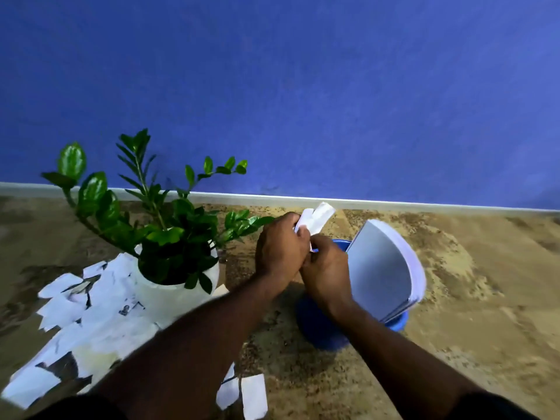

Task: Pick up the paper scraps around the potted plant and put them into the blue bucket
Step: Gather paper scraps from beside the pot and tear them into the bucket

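Speckled floor (pixel 454 268) runs under a blue wall. The left hand (pixel 280 247) and right hand (pixel 325 268) together clutch a few paper strips (pixel 316 218) above the blue bucket (pixel 318 328), not yet dropped. Many paper scraps (pixel 91 313) lie beside the potted plant (pixel 172 259), so most of the work is left.

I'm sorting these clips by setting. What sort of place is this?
Probably an indoor room; home or office I cannot tell. A painted blue wall meets a speckled brown floor at a white skirting board, and a potted plant stands on that floor.
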`<act>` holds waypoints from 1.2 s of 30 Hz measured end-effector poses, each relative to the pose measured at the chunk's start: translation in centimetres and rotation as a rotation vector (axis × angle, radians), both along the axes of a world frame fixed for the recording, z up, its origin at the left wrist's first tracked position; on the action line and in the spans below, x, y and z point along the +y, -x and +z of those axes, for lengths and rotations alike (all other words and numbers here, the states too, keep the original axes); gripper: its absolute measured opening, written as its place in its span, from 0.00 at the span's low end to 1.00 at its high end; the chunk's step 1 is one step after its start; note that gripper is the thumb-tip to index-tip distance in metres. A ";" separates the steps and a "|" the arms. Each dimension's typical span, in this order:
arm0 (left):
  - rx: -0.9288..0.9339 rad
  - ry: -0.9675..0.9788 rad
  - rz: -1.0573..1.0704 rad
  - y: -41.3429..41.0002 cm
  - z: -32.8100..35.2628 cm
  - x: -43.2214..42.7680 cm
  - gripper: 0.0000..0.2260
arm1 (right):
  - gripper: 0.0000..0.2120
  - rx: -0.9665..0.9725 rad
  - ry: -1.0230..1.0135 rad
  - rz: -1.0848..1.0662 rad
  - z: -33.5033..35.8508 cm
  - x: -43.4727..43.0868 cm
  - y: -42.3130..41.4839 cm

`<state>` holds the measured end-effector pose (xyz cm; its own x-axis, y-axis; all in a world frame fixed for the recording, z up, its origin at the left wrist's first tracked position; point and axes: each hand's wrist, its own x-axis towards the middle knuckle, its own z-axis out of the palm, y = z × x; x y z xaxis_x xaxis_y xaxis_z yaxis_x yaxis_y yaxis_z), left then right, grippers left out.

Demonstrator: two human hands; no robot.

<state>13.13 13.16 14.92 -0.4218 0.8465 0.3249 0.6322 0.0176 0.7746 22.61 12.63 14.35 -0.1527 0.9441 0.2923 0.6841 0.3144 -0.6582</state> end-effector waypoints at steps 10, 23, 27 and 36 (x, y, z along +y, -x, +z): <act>-0.041 0.099 -0.148 -4.2 1.0 1.9 0.17 | 0.10 -0.304 0.052 -0.204 3.3 3.4 -7.0; 0.063 0.190 -0.221 -4.4 -2.4 3.1 0.13 | 0.08 -0.303 0.228 -0.261 0.7 5.1 -7.6; 0.038 0.236 -0.306 -5.0 -3.4 3.4 0.09 | 0.10 -0.322 0.160 -0.229 0.2 5.4 -7.8; 0.019 0.295 -0.476 -4.2 -4.0 2.1 0.28 | 0.19 -0.116 -0.006 -0.264 -1.0 5.1 -6.0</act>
